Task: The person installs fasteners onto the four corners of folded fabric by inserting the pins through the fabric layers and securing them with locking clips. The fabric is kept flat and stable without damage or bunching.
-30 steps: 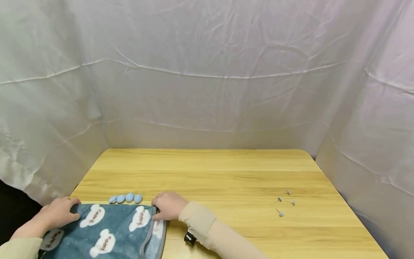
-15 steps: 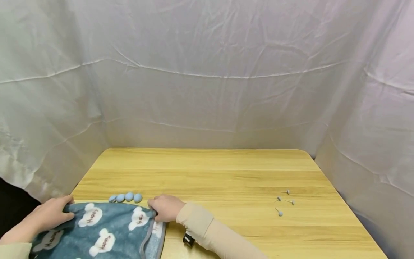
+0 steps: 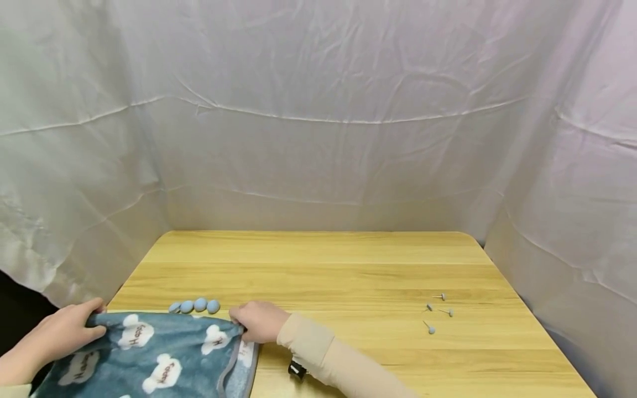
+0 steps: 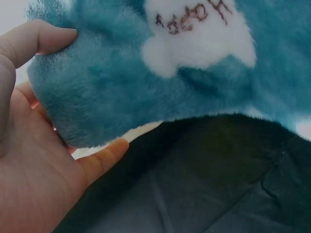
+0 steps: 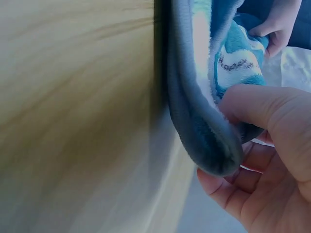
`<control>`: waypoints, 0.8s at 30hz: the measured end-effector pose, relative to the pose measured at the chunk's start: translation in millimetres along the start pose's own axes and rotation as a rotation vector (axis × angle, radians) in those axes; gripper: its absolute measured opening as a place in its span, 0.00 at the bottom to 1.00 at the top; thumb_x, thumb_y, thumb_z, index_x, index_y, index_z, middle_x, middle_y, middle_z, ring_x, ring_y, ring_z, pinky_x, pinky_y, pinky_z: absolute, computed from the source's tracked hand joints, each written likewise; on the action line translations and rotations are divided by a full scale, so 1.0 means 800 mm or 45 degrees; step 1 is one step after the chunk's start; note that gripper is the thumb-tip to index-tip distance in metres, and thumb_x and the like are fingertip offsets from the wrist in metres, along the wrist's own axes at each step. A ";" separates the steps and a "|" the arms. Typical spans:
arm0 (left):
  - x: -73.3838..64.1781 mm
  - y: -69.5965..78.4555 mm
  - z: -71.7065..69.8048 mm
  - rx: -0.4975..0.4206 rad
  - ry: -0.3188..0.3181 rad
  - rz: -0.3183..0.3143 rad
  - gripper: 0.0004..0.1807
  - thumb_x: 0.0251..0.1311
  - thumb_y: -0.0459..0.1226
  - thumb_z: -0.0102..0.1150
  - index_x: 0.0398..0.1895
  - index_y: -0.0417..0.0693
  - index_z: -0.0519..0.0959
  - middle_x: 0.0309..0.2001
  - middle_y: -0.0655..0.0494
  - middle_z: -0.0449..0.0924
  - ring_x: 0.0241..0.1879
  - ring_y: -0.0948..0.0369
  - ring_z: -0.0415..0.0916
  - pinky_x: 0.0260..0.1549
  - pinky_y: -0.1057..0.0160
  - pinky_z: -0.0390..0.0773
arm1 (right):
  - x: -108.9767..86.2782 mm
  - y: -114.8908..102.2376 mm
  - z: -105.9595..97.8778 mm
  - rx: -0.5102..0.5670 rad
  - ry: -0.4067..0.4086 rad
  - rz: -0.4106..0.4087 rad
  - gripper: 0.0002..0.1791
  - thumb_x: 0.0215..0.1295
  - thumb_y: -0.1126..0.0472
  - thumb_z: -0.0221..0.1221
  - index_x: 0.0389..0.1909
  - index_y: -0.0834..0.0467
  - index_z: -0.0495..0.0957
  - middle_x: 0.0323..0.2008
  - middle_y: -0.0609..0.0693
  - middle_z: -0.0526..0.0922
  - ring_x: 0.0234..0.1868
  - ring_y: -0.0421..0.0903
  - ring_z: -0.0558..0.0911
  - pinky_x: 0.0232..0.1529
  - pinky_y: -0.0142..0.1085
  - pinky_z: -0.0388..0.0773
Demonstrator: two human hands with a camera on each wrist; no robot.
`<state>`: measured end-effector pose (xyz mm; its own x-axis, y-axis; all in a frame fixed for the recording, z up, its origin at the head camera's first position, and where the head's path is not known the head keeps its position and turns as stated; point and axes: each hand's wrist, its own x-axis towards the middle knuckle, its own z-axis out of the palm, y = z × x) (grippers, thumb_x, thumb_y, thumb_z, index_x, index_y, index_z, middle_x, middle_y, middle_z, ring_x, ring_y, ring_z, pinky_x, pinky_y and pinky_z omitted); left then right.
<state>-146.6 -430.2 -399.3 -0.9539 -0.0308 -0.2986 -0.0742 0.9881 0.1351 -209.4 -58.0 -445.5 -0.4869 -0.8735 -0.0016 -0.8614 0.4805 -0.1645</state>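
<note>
A folded teal fleece blanket with white bear heads, grey edging and the word "Happy" lies at the front left of the table. My left hand grips its far left corner, thumb on top in the left wrist view, where the fleece hangs between thumb and fingers. At the far right corner, my right hand pinches the edge. The right wrist view shows that folded grey edging between thumb and fingers. The blanket's near part runs out of the head view.
Several light blue round pieces sit in a row just beyond the blanket's far edge. Several small pins with round heads lie scattered on the right of the wooden table. Pale curtains surround the table's back and sides.
My left hand has moved left with its corner, and the blanket's far edge now stretches wider. The right hand has stayed nearly in place. The round pieces and pins have not moved.
</note>
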 end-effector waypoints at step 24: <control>-0.021 0.092 -0.027 -0.016 0.302 0.371 0.11 0.57 0.38 0.63 0.36 0.53 0.69 0.27 0.61 0.65 0.25 0.67 0.59 0.27 0.62 0.58 | -0.103 0.063 -0.047 0.071 0.211 0.030 0.15 0.51 0.68 0.66 0.30 0.51 0.68 0.31 0.40 0.75 0.32 0.32 0.70 0.34 0.20 0.70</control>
<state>-142.6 -360.3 -364.0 -0.9762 0.2161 -0.0186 0.2085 0.9586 0.1942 -218.3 41.2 -416.5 -0.5281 -0.8348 0.1556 -0.8423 0.4918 -0.2205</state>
